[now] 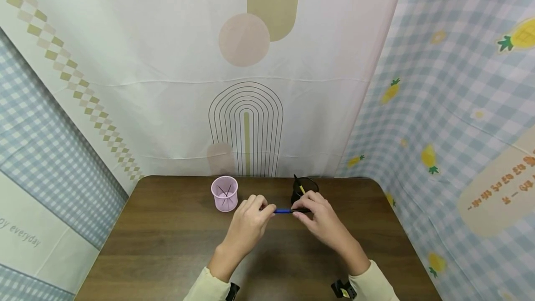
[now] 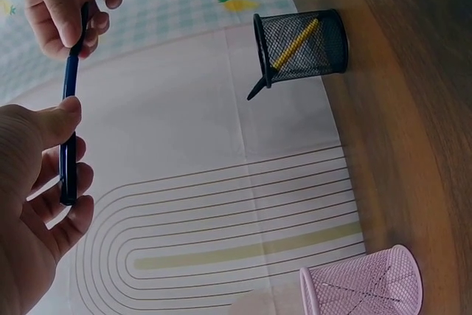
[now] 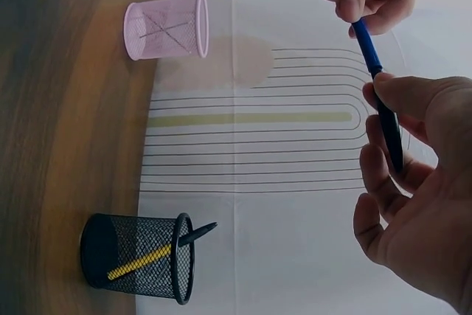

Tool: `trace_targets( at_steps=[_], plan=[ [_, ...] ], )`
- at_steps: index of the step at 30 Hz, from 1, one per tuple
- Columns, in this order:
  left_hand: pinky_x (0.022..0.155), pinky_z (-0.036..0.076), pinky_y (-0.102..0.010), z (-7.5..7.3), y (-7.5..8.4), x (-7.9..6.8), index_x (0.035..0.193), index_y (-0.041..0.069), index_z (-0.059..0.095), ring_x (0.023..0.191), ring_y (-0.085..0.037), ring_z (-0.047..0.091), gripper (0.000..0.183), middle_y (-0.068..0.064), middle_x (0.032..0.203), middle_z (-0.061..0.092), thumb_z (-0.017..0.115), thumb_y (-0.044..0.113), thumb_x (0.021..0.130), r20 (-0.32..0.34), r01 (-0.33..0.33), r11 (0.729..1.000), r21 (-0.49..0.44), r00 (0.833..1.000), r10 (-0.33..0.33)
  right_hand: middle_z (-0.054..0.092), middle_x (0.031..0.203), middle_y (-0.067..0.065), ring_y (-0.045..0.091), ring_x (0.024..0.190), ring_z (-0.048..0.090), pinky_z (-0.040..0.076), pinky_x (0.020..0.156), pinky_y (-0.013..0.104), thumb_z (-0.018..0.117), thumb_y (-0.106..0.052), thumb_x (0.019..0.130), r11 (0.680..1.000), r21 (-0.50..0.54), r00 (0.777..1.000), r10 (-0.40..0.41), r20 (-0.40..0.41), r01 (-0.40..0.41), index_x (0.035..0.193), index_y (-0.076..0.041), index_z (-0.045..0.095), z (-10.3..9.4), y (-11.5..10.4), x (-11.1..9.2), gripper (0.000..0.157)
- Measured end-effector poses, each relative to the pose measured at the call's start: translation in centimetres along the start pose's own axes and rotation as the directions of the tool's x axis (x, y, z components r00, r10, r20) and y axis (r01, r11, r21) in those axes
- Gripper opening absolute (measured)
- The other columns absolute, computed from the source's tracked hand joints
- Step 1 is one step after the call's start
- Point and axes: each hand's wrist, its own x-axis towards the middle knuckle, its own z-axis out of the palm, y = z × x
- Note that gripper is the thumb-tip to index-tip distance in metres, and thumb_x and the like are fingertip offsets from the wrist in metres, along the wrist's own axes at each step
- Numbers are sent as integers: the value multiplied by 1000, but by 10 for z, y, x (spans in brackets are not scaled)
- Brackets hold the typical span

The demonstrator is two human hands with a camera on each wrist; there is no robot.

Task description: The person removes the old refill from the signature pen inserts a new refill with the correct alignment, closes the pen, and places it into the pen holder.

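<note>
A blue pen with black ends spans the gap between both hands, roughly level above the table. My left hand pinches one end between thumb and fingers. The other, black end, which looks like a cap, is gripped by my right hand. In the right wrist view the pen shows blue between the two grips. Behind my right hand stands a black mesh pen cup, holding a yellow pen with a black end that pokes out over the rim.
Beyond my left hand, near the table's back edge, stands a pink mesh cup with dark crossed lines visible on it. The brown wooden table meets a patterned cloth at the back. Checked cloth hangs at the right.
</note>
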Motion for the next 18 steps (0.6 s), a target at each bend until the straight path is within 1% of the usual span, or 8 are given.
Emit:
trace_targets(
  at_steps=[5, 9, 11, 14, 18],
  plan=[
    [64, 44, -30, -1, 1, 0, 96, 13, 71, 75, -18, 54, 10, -1, 86, 58, 72, 23, 93, 6, 6, 1000, 5, 1000, -6, 65, 100, -14, 7, 93, 52, 44, 79, 31, 81, -12, 88, 1000, -7, 1000, 2, 7, -2, 101, -25, 73, 0, 1, -1, 20],
    [64, 43, -31, -1, 1, 1, 97, 14, 71, 74, -19, 54, 11, -1, 86, 57, 71, 24, 94, 7, 6, 1000, 7, 1000, -6, 67, 101, -15, 9, 93, 52, 41, 80, 34, 81, -17, 88, 998, -68, 1000, -10, 0, 10, 101, -27, 73, -1, 0, -2, 18],
    [63, 43, -30, -1, 0, 1, 97, 14, 71, 74, -19, 53, 11, -1, 85, 57, 72, 23, 93, 3, 1, 1000, 9, 1000, -1, 68, 100, -14, 10, 93, 54, 42, 80, 35, 82, -18, 87, 993, -114, 999, -36, -14, 34, 101, -26, 74, -1, -1, -2, 18],
    [63, 43, -30, 1, -1, 1, 96, 14, 71, 73, -18, 53, 11, -1, 85, 57, 73, 23, 92, -9, -11, 1000, 14, 1000, 11, 69, 99, -12, 12, 91, 55, 46, 78, 34, 84, -16, 84, 985, -155, 995, -87, -38, 80, 99, -24, 74, -2, -1, -2, 19],
    [63, 42, -29, 2, -1, 0, 96, 14, 71, 73, -17, 52, 10, 0, 84, 56, 72, 23, 92, -17, -20, 1000, 17, 1000, 20, 69, 97, -11, 11, 90, 56, 51, 76, 30, 85, -12, 83, 982, -154, 992, -115, -47, 106, 97, -21, 72, -3, -2, -2, 21]
  ],
)
